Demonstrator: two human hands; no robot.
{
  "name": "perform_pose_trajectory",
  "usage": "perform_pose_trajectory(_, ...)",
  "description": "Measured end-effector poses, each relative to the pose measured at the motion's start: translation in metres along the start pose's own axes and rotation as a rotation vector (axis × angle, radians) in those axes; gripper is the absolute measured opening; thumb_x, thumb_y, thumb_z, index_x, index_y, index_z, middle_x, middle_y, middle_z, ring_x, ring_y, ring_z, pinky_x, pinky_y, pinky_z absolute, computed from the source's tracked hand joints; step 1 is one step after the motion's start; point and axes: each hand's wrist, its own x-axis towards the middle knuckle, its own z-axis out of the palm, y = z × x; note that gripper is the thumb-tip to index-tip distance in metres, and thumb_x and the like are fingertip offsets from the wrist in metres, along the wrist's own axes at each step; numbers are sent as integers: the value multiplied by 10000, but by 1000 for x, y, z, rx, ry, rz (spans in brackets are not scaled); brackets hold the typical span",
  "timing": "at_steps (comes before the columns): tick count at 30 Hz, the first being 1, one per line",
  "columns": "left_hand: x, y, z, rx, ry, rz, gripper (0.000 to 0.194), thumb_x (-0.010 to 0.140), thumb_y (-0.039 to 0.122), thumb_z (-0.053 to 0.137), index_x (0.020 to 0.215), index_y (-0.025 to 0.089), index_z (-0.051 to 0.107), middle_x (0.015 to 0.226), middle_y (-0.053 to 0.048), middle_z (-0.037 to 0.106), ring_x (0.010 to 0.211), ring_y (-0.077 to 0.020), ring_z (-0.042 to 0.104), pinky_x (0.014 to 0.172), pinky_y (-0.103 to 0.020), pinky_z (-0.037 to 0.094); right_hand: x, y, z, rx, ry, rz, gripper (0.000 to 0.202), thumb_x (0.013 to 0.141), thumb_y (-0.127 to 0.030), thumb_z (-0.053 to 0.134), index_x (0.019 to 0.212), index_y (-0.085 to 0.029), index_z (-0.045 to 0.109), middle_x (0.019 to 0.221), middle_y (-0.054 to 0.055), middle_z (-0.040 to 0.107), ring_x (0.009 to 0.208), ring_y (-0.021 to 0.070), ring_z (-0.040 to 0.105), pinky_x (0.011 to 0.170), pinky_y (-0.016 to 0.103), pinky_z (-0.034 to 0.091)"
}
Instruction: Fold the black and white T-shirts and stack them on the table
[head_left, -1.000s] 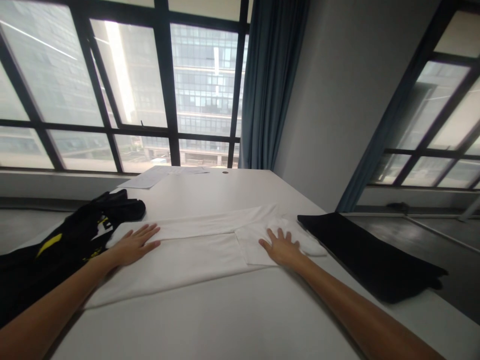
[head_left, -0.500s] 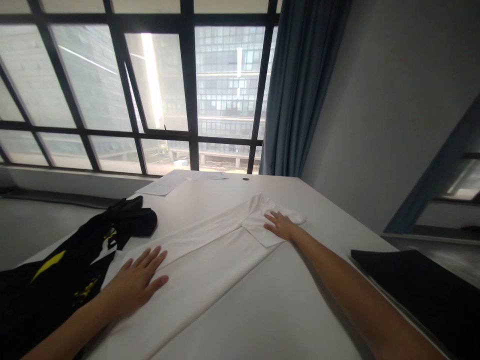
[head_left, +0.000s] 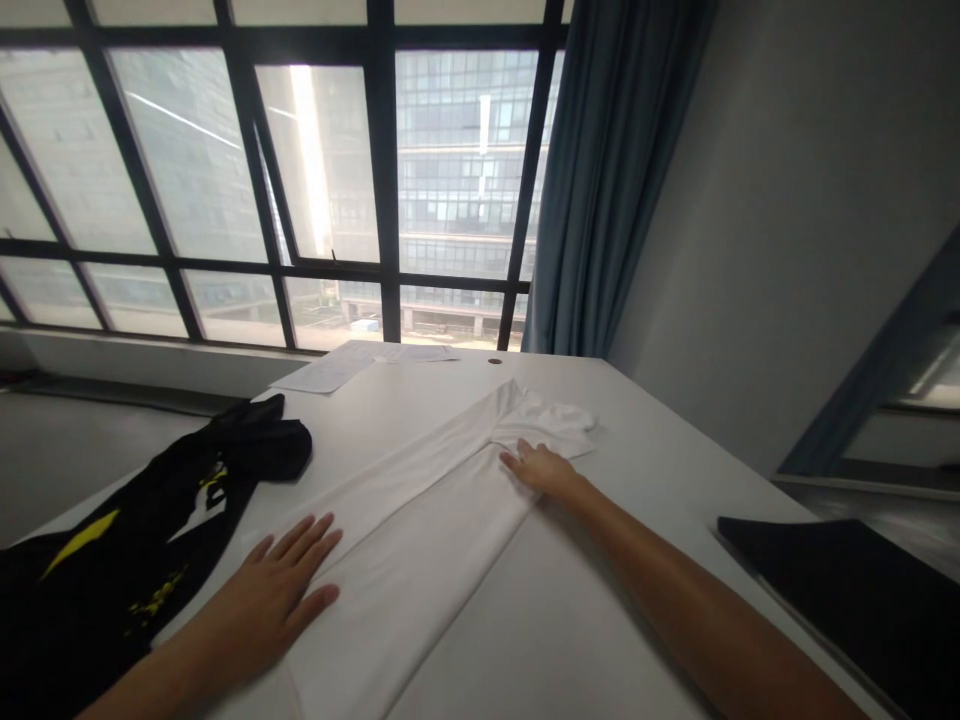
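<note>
A white garment lies folded lengthwise on the white table, running from the near left toward the middle. Its far end is bunched and wrinkled. My left hand rests flat on the left part of the cloth, fingers spread, holding nothing. Near the far end, my right hand touches the garment with its fingers apart; nothing is gripped in it. Part of the cloth is hidden under both hands and my left forearm.
A black garment with yellow and white prints lies at the left. Papers are at the table's far edge. A black flat object is at the right. Windows and a blue curtain stand behind.
My right hand has moved left and slightly nearer along the cloth. The far end of the white garment has shifted left and become more bunched. My left hand stays spread on it, slightly lower in view.
</note>
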Motion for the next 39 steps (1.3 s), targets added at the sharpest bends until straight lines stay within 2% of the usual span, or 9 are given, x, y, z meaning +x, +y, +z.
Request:
perform_pose_trajectory(5, -8, 25, -5, -11, -42, -57, 651, 932, 563, 354, 1478, 213, 403, 1554, -98, 302, 1435, -360, 270, 1096, -599, 302, 0, -3, 9, -47, 28, -44, 777, 899, -724, 254, 1536, -280, 247, 1598, 174, 177, 1427, 439, 192, 1095, 585, 145)
perform_pose_trajectory(8, -12, 43, -13, -59, -42, -24, 648, 930, 582, 358, 1461, 220, 442, 1537, -108, 362, 1406, -370, 332, 1066, -585, 346, 19, 5, 0, -104, 83, -175, 699, 947, -653, 246, 1536, -276, 254, 1600, 141, 204, 1441, 385, 197, 1125, 519, 104)
perform_pose_trajectory(13, -17, 62, -29, -219, -28, 307, 563, 928, 599, 412, 1392, 299, 521, 1505, -63, 443, 1315, -331, 446, 1065, -506, 376, 15, -4, -21, -244, 271, -96, 565, 981, -428, 370, 1474, -153, 393, 1538, 211, 314, 1406, 409, 261, 1118, 561, 51)
perform_pose_trajectory(17, -19, 62, -30, -220, -24, 453, 660, 828, 663, 553, 1370, 287, 546, 1493, -105, 452, 1290, -396, 452, 1052, -588, 352, -49, -23, -12, -176, 250, -239, 477, 970, -396, 385, 1354, -153, 530, 1414, 214, 475, 1297, 346, 441, 1091, 514, 214)
perform_pose_trajectory(21, -20, 64, -28, -230, -6, 531, 693, 786, 638, 629, 1361, 257, 562, 1467, -132, 480, 1295, -394, 449, 1052, -562, 371, -127, -15, 8, -62, 99, -465, 583, 953, -557, 364, 1438, -243, 441, 1512, 137, 396, 1361, 302, 373, 1078, 465, 283)
perform_pose_trajectory(25, -25, 90, -33, -302, 7, 662, 425, 896, 497, 557, 1223, 248, 664, 1374, -108, 582, 1211, -299, 539, 1022, -453, 425, -182, 15, 9, -95, 84, -390, 541, 977, -526, 348, 1439, -259, 444, 1520, 136, 387, 1385, 328, 336, 1089, 537, 237)
perform_pose_trajectory(30, -33, 133, -45, -322, -48, 779, 359, 812, 342, 665, 1147, 216, 692, 1295, -94, 645, 1126, -252, 593, 961, -354, 466, -230, 37, -8, -163, 198, -324, 312, 958, -344, 476, 1144, -202, 681, 1212, 155, 634, 1139, 277, 577, 1037, 476, 328)
perform_pose_trajectory(35, -32, 157, -44, -238, 53, 573, 260, 803, 159, 536, 966, 186, 736, 945, -58, 757, 855, -193, 676, 822, -280, 489, -282, 31, -14, 205, 72, -688, 471, 782, -472, 711, 1167, -201, 686, 1169, 91, 650, 940, 195, 640, 843, 285, 473)
perform_pose_trajectory(39, -33, 163, -38, -283, 271, 397, 263, 845, 178, 469, 900, 164, 725, 838, -64, 743, 781, -189, 663, 737, -270, 465, -308, 21, -10, 140, 20, -711, 386, 736, -386, 753, 1069, -193, 730, 995, 69, 688, 759, 159, 624, 708, 260, 458)
